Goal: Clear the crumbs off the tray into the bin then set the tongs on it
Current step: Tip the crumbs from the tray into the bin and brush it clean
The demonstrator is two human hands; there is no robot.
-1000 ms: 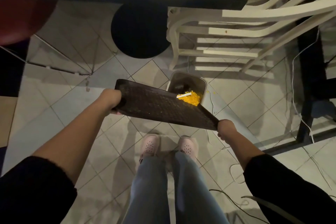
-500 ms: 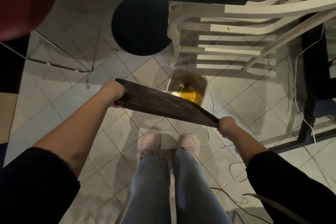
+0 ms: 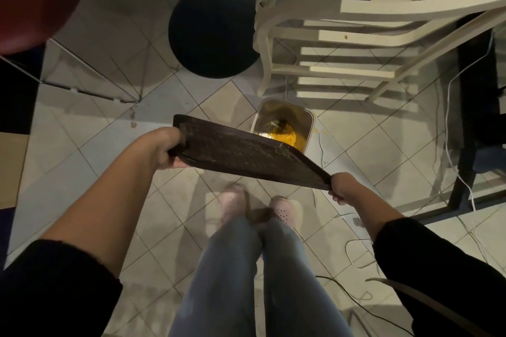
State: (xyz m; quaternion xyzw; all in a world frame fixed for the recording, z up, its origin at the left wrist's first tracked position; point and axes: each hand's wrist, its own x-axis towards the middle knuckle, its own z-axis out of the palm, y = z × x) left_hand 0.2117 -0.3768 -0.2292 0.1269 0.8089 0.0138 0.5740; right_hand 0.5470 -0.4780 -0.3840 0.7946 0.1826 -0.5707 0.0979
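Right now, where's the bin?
In the head view, the bin stands on the tiled floor right of centre, just beyond the tilted tray's far edge and in front of the white chair.

Both hands tilt the dark tray [image 3: 246, 156] over the bin [image 3: 308, 128].

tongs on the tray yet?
No. The tilted tray, held by the left hand and right hand over the bin, carries no tongs.

1 head-worn wide view, facing steeply down, floor [image 3: 90, 142] well below
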